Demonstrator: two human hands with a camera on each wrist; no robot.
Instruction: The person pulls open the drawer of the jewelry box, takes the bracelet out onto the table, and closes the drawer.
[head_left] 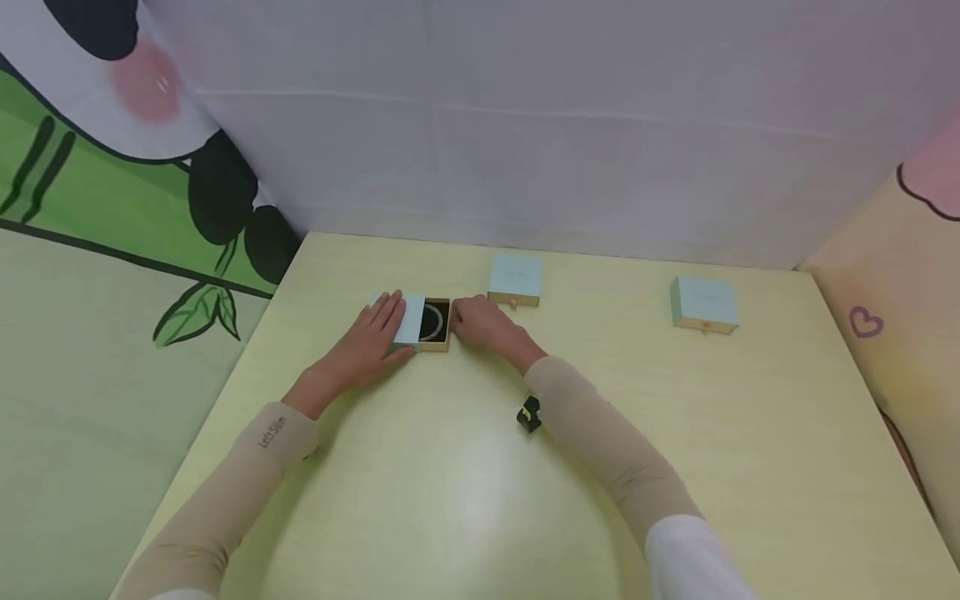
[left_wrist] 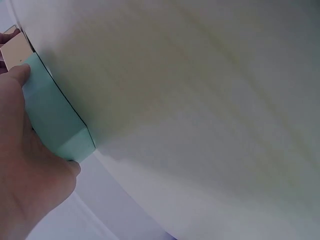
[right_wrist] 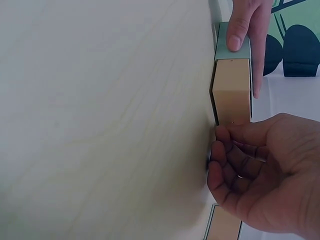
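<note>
A pale blue sleeve-and-drawer jewelry box (head_left: 409, 321) lies on the table, left of the middle. Its tan drawer (right_wrist: 232, 90) is partly out to the right. Inside, on black lining, I see part of a silvery bracelet (head_left: 437, 323). My left hand (head_left: 372, 337) holds the sleeve, fingers across the top and thumb along the near side; the left wrist view shows that thumb on the teal side. At the drawer's outer end, my right hand (head_left: 486, 323) has its fingers curled, thumb and forefinger together there. Whatever lies between those fingertips is hidden.
A second blue box (head_left: 516, 277) stands just behind my right hand. Another box (head_left: 705, 302) sits at the right, its drawer front facing me. A small black object with a yellowish mark (head_left: 529, 414) lies beside my right sleeve. Cloth hangings border the table (head_left: 450, 500).
</note>
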